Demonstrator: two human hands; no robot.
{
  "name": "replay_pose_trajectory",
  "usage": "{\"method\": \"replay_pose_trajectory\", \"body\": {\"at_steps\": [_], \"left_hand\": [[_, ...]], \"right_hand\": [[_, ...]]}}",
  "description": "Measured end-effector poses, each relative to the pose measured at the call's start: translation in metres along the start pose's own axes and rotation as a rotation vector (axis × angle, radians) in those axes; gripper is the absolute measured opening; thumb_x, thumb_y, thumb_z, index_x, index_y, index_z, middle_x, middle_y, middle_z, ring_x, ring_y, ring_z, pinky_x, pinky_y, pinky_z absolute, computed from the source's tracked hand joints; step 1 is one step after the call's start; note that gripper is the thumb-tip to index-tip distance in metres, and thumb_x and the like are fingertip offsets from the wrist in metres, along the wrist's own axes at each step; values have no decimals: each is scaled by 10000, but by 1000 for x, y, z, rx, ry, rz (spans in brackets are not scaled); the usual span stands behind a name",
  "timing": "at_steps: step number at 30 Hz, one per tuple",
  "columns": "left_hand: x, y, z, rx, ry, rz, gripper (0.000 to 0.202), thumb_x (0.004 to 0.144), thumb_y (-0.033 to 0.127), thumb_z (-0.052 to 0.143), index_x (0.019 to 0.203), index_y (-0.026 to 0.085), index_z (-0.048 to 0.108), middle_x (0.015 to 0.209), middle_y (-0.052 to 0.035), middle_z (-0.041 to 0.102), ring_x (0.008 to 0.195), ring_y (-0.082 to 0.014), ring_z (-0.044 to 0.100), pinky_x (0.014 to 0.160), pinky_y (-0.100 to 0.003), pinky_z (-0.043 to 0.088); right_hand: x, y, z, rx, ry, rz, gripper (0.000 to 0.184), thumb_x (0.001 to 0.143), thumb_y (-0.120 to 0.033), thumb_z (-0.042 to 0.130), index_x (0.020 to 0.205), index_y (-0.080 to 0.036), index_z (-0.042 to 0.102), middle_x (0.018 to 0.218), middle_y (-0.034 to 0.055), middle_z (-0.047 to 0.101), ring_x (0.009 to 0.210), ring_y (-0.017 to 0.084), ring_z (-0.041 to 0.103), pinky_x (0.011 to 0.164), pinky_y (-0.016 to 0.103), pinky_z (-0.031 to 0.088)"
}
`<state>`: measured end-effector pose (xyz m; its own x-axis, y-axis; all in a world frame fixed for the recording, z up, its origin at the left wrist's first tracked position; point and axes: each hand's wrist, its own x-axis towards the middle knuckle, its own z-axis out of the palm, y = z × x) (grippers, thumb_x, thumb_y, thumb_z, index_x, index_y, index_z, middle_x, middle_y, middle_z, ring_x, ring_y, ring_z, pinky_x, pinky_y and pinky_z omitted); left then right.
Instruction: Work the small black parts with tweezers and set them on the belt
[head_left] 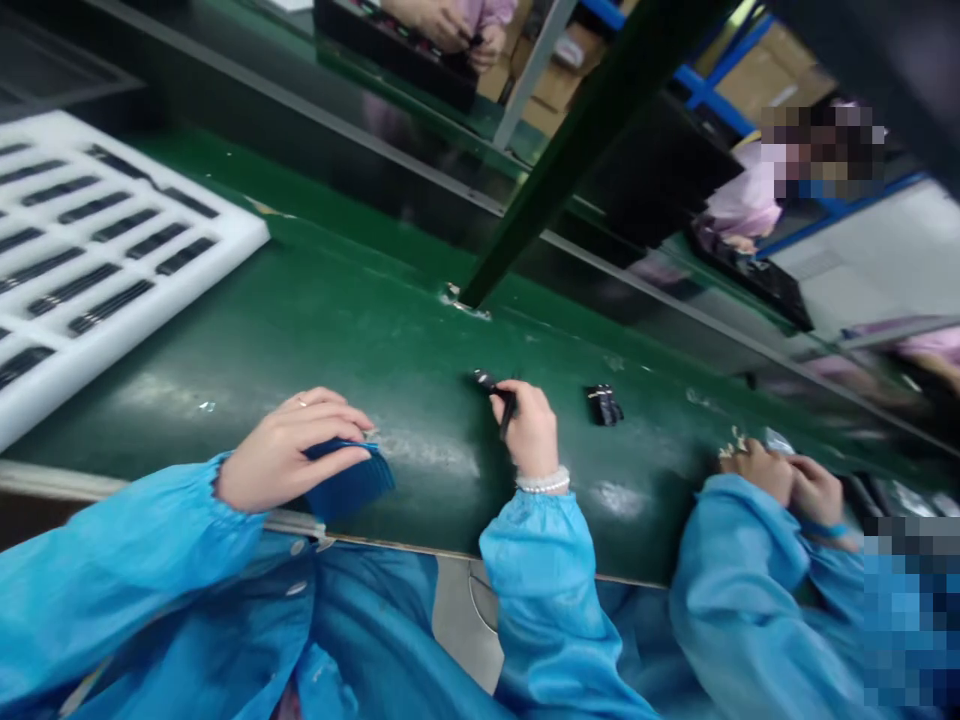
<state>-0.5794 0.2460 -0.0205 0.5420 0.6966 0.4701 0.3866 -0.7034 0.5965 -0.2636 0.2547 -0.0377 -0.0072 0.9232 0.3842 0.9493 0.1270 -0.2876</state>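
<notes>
Head view shows a white foam tray [238, 228] at the left of the green desk [337, 320], its slots carrying slim black pieces [126, 222], several grouped side by side. Farther back, a dark bin [349, 50] sits below a co-worker's hands [435, 22], its contents too blurred to name. The person's left hand [289, 455] grips a stack of blue sheets [349, 490] at the desk's near edge [420, 547]. The right hand [529, 425] pinches a small black part [484, 379], with a black bundle [604, 405] lying near it on the right. Open green surface stretches from the tray's side to the foot of a slanting post [540, 190], beyond both hands
</notes>
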Motion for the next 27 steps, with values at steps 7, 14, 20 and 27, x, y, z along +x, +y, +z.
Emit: {"method": "replay_pose_trajectory", "body": {"at_steps": [7,14,20,27], "left_hand": [[29,-22,-12,-31,-82,-73,206,865,417,562,836,238,659,873,20,694,825,-150,625,766,-285,505],[51,-40,9,28,-176,-185,306,865,465,522,849,201,675,869,-8,697,814,-147,640,764,-259,489],[59,-47,21,210,-220,-230,273,854,434,577,926,191,679,921,-22,704,880,-180,639,783,-279,470],[22,-25,-18,374,50,-253,475,826,494,608,1179,179,574,1160,-91,624,1056,-205,569,864,-331,427]], "right_hand": [[-11,105,-31,-216,245,413,188,789,-263,501,898,-148,603,858,130,637,885,249,514,782,366,408],[-23,93,-33,-170,323,452,344,875,-411,424,954,-109,568,949,203,653,838,239,575,692,339,417],[-34,17,-6,53,194,264,394,940,-440,325,1062,-135,541,768,73,719,661,163,668,620,252,468],[-44,-40,14,232,50,21,374,877,-486,466,1031,-173,602,940,112,724,815,220,697,706,305,522]]}}
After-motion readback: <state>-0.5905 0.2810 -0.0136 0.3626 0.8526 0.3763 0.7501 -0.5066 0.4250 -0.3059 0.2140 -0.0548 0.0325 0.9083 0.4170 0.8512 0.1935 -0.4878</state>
